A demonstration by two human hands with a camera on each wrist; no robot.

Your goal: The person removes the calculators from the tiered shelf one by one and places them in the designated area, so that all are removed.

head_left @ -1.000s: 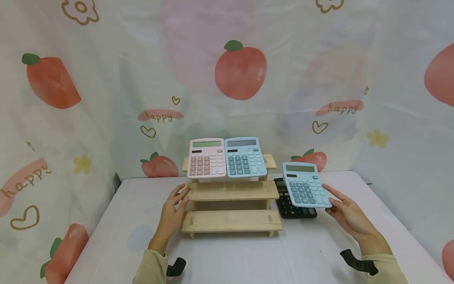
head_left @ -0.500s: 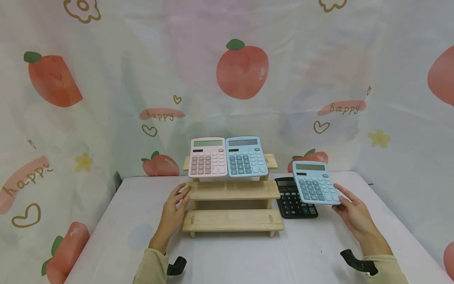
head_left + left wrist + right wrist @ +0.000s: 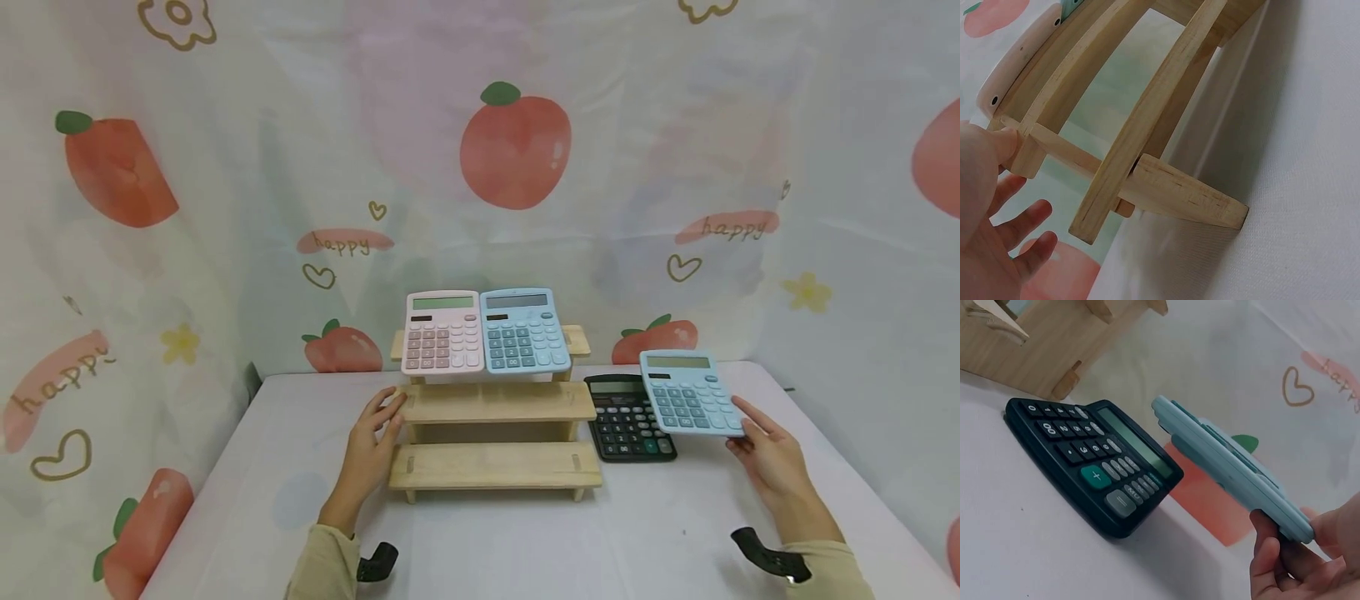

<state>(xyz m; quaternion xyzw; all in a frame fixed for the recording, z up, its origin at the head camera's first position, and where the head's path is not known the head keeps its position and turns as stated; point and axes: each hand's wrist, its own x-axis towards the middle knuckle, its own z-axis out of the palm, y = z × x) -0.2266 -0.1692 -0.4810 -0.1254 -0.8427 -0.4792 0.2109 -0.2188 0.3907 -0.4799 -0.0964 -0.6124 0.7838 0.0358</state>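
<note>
My right hand pinches the lower right corner of a light blue calculator, holding it up off the table. In the right wrist view that calculator is seen edge-on, thumb on one face and fingers on the other. A black calculator lies on the table, partly covered by the blue one in the head view. My left hand grips the left end of the middle tier of a wooden three-step stand. In the left wrist view, thumb and forefinger meet at the tier's end, other fingers apart.
On the stand's top tier a pink calculator and another light blue calculator lean side by side. A white-covered table bears everything. Behind and at both sides hangs a printed cloth with fruit pictures.
My right hand has carried the blue calculator to the right, uncovering more of the black calculator. The left hand keeps its place on the stand; the head view has shifted slightly.
</note>
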